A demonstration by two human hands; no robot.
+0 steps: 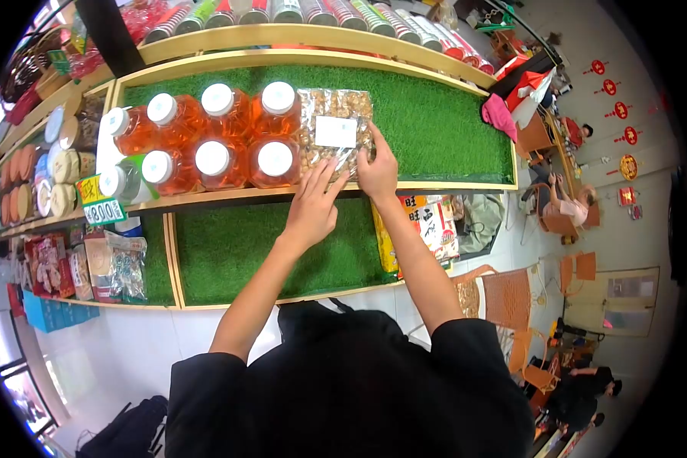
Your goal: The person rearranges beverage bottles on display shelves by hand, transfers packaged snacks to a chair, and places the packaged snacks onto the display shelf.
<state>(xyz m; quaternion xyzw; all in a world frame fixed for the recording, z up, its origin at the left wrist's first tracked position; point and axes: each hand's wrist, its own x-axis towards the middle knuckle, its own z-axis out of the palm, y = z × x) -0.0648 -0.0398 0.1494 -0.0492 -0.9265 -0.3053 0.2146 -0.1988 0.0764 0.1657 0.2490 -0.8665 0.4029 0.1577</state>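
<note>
Against the shelf (435, 114) front edge, your left hand (313, 210) and right hand (377, 169) grip the nut bag (334, 130); keep it snug beside the orange bottles (240, 133).

Person wears a black top, loose short sleeves ending around the elbows, fabric plain with no visible print or logo. Forearms bare. Both hands, left (311, 208) and right (377, 172), bare: no gloves, rings, watch or wristband visible.

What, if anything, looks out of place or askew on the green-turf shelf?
Nothing looks spilled or damaged. The clear plastic bag of nuts with a white label lies flat beside the upright orange bottles with white caps, with both the left hand and right hand on it.
</note>
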